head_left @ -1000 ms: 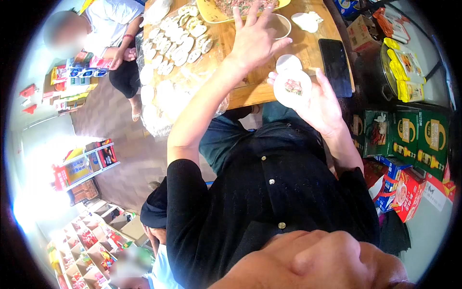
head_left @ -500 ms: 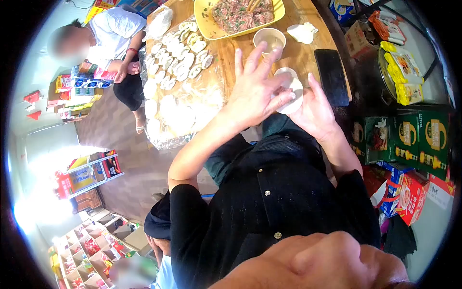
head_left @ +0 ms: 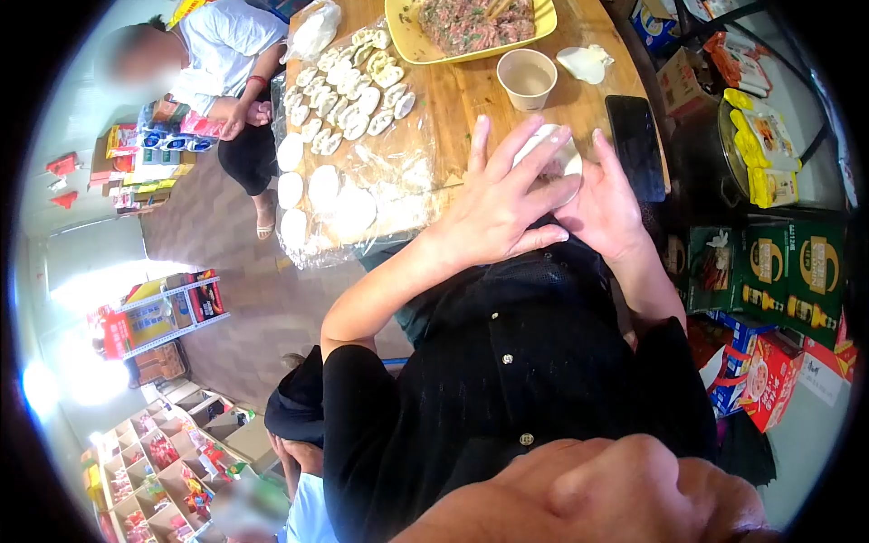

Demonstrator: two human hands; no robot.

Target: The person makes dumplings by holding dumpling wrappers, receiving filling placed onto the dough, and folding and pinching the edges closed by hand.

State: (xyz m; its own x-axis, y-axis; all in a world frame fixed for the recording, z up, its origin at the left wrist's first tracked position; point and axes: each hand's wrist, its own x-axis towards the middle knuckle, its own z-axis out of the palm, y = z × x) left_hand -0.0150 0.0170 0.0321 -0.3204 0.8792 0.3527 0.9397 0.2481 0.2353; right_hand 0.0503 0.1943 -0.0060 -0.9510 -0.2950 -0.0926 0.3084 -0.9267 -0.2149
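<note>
**Dough disc [head_left: 571,156] carried on your right hand [head_left: 606,204], left hand [head_left: 496,201] above**

Your right hand is turned palm up near the front edge of the tabletop [head_left: 462,101], holding the dough disc at its fingers, with the thumb standing apart. This support probably suits a thin, limp sheet that would sag if pinched at one point. The underside is hidden, so you cannot tell how far the fingers extend beneath it.

Your left hand is palm down with its digits spread wide, crossing over the disc. You cannot tell from this angle whether its fingertips press the dough or only hover. The centre of the disc is covered.

Directly beyond the hands stands a paper cup [head_left: 527,102], within short reach of both. Behind it and to the left, a yellow tray [head_left: 400,38] contains minced filling [head_left: 471,29]; its raised walls appear intended to keep the loose mince together.

On your left, folded dumplings [head_left: 348,98] lie in a close group, likely to save space. Nearer you, flat dough rounds [head_left: 323,185] are laid out mostly apart, presumably to prevent sticking. Plastic film [head_left: 409,165] lies beneath them, apparently as a barrier over the wood. The phone [head_left: 635,145] lies at the right edge, beside the work.
</note>
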